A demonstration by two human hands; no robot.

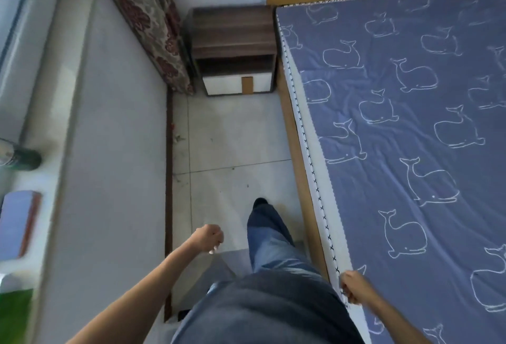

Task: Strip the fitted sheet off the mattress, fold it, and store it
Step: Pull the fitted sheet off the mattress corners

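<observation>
A blue fitted sheet printed with white whale outlines lies flat over the mattress, whose white side with a cross-stitched trim shows along the left edge. My left hand hangs over the floor tiles with its fingers loosely curled and holds nothing. My right hand is at the mattress's near left edge, fingers curled, right where the sheet's border runs. The sheet is not lifted there and I see no fabric in the hand. My leg in jeans steps forward between the two hands.
A brown nightstand with a white drawer stands at the bed's head corner, beside a floral curtain. A window sill on the left carries a green bottle and a book. A narrow tiled aisle runs between wall and wooden bed frame.
</observation>
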